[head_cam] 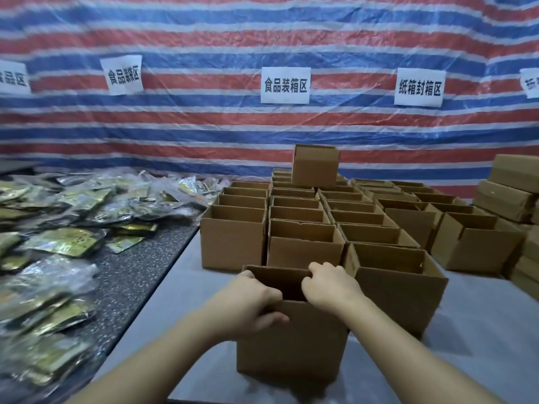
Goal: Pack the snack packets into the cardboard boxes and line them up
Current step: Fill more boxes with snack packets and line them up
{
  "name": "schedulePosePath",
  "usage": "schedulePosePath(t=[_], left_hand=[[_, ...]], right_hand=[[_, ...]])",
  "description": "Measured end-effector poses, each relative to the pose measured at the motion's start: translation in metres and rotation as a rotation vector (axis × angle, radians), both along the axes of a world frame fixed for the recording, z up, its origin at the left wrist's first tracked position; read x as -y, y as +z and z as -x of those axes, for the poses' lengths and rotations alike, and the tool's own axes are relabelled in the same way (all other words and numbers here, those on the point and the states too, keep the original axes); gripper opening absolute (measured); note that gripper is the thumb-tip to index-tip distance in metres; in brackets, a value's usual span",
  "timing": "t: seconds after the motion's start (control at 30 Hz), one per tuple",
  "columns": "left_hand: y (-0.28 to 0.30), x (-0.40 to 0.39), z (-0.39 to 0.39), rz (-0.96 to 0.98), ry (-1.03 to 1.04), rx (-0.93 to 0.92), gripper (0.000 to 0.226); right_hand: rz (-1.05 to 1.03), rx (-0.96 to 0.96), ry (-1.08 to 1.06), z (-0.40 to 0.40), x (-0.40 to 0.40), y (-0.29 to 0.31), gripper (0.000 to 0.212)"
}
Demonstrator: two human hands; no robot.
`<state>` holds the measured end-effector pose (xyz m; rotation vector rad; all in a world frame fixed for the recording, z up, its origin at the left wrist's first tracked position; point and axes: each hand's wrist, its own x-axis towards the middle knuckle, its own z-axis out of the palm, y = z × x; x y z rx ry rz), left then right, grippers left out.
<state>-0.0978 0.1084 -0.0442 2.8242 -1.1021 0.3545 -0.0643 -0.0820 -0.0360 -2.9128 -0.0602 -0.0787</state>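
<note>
You've got the nearest cardboard box [294, 342] standing open-topped on the pale grey table [472, 330], right in front of you, and both hands are on its rim. Your left hand [250, 304] is curled over the near-left edge with the thumb down the outside front, and your right hand [329, 287] is hooked over the top edge on the right, fingers dipping inside. The inside looks dark, can't tell if anything's in there. Just behind it sit the rows of open boxes [303, 225], packed side to side and running back toward the wall, with one box [315, 165] perched on top at the far end. Off to your left, on the dark speckled surface [137, 275], is the big heap of snack packets [67, 243], shiny gold-green stuff in clear wrap. Far right there's a stack of closed boxes [510, 193]. Behind everything hangs a red, white and blue striped tarp [204, 39] with white paper signs [285, 85] stuck to it.
</note>
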Motion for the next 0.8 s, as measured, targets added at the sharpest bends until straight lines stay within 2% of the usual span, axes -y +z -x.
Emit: schedulePosePath(t=[0.5, 0.8], left_hand=[[0.0018, 0.0071, -0.0084, 0.072, -0.037, -0.005, 0.025], [0.0073, 0.0029, -0.0039, 0.085, -0.088, -0.030, 0.027]], right_hand=[[0.047, 0.050, -0.044, -0.0091, 0.0033, 0.0006, 0.044], [0.102, 0.053, 0.016, -0.0107, 0.0047, 0.0013, 0.034]])
